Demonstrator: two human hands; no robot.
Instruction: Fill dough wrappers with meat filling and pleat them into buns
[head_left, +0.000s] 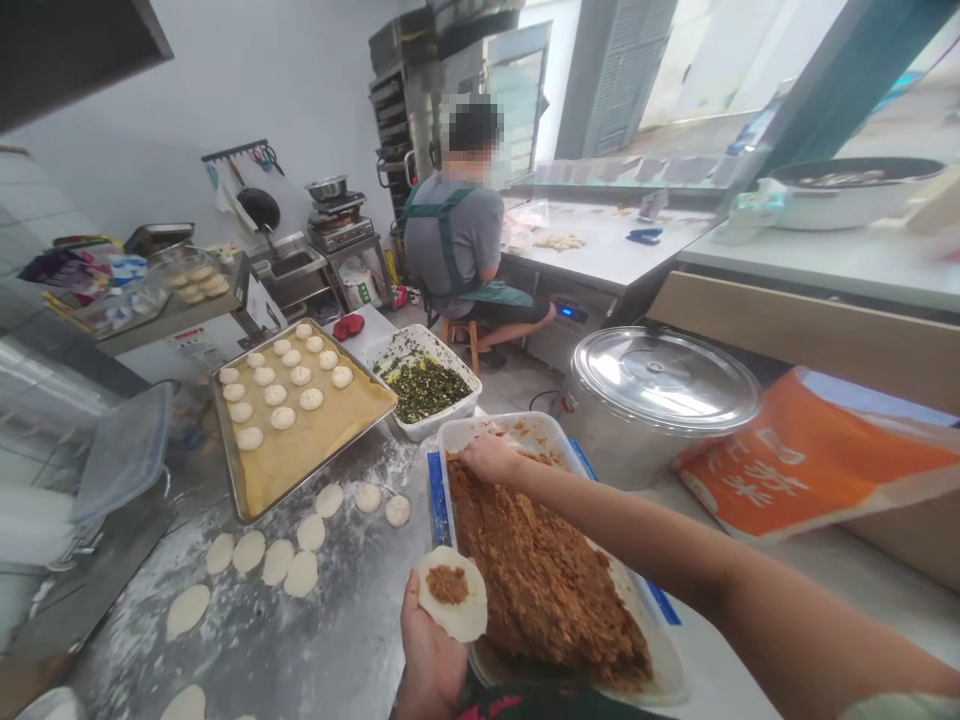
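Observation:
A round dough wrapper (469,612) with a dab of brown filling (448,585) at its centre lies in my left hand (431,640), whose fingers cup it from below. My right hand (489,458) reaches into the far left corner of a clear plastic tub (671,672) heaped with brown minced filling (540,560). Its fingers are curled down against the filling, and what they grip, if anything, is hidden. Left of the tub, several flat dough wrappers (279,562) are spread on the floured metal table (330,640).
A paper-lined tray (300,475) of shaped buns (301,375) sits beyond the wrappers. Beside it is a white tub (442,420) of chopped greens (420,385). A lidded steel pot (664,380) and an orange bag (810,460) stand right. A co-worker (454,230) sits at a far counter.

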